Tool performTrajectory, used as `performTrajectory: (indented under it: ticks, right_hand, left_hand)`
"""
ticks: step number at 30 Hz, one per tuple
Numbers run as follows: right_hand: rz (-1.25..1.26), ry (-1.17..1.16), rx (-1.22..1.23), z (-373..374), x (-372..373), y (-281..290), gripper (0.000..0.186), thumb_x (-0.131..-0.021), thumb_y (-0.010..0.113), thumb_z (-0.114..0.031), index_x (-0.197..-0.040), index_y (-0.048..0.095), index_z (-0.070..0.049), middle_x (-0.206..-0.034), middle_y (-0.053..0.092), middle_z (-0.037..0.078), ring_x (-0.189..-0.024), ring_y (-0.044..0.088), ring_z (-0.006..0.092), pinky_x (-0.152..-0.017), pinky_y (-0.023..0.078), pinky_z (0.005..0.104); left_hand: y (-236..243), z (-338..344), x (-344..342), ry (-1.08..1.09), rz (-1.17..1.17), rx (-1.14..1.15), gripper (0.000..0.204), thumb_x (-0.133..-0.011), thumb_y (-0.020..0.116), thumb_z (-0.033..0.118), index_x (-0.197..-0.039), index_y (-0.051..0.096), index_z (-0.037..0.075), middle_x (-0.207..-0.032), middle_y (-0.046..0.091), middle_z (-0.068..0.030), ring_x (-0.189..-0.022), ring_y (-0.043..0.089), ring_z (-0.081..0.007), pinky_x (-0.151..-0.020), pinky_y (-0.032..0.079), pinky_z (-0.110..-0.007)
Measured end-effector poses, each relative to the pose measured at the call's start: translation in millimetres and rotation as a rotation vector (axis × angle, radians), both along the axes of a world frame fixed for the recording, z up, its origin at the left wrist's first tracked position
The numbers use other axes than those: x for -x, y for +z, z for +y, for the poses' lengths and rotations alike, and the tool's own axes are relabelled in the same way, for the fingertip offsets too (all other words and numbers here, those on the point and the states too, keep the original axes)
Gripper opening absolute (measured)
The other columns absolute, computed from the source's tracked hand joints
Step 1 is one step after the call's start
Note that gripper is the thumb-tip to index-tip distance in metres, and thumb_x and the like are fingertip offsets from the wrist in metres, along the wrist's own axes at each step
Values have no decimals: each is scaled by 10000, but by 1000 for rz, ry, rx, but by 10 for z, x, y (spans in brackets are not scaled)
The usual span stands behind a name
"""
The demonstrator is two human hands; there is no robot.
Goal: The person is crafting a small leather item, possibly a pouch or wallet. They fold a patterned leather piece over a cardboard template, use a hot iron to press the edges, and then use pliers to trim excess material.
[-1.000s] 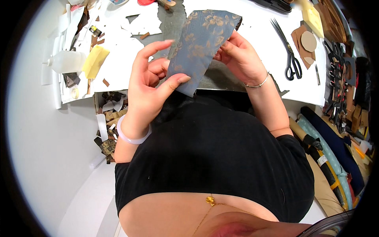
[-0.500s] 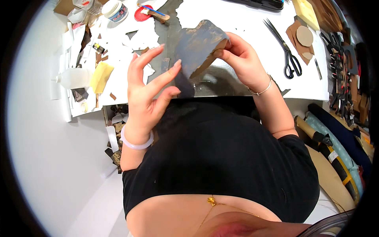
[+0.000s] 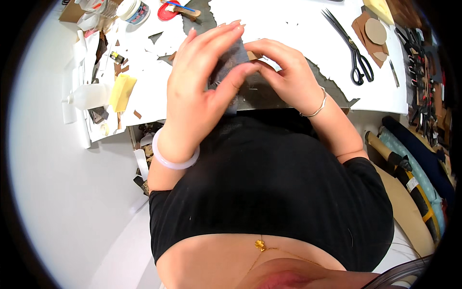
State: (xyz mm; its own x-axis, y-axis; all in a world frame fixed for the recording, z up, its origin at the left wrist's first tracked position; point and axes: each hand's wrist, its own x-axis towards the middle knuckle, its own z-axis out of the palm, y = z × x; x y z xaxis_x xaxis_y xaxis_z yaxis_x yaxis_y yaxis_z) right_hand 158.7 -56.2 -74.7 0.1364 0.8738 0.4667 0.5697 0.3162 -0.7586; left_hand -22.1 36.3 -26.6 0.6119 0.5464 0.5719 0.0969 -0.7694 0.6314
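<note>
A thin piece of grey, leather-like sheet (image 3: 230,60) with a brown underside is held up over the near edge of the table. My right hand (image 3: 291,74) pinches its right edge between thumb and fingers. In front of the sheet is my left hand (image 3: 195,89), hiding much of it. Its fingers are stretched out, and its thumb tip reaches the sheet's edge beside my right fingertips. Whether that thumb presses on the sheet I cannot tell. Below lies a dark grey sheet (image 3: 262,96) with ragged edges.
Black scissors (image 3: 353,50) lie to the right, near brown scraps and a round beige disc (image 3: 375,31). On the left are a yellow sponge (image 3: 122,92), a translucent bottle (image 3: 90,96) and a white jar (image 3: 132,12). A red lid (image 3: 168,11) lies at the back with a blue-handled tool.
My left hand has moved right and up, over the grey piece, its thumb now at the edge by my right fingers. The piece has turned more edge-on. The view has shifted slightly.
</note>
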Motion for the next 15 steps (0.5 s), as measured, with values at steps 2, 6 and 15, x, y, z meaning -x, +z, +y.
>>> performTrajectory:
  ticks: [2,6,15]
  right_hand:
    - [-36,-14,-49,8,-33,-11,299,-883,740,-17,-1172,697,-77,-1015,723,103,-922,713,301,-801,577,370]
    - [-98,-30,-87,-7,-79,6,305,-876,748,-26,-1170,701,-90,-1021,726,96,-921,710,302,-801,576,379]
    - [-105,-20,-59,14,-92,-25,290,-879,747,-51,-1162,709,-98,-1006,733,84,-920,715,294,-794,577,371]
  left_hand:
    - [-22,53,-20,-46,-27,77,296,-830,857,143,-1116,796,101,-1265,751,-51,-1171,698,-258,-1136,419,-494]
    - [-10,68,-18,-7,-5,-78,245,-786,880,133,-1023,822,137,-1217,758,-29,-1141,701,-234,-1151,386,-491]
    - [-14,85,21,21,110,-177,302,-737,901,59,-1030,832,86,-1139,775,-54,-1114,695,-216,-1155,387,-485]
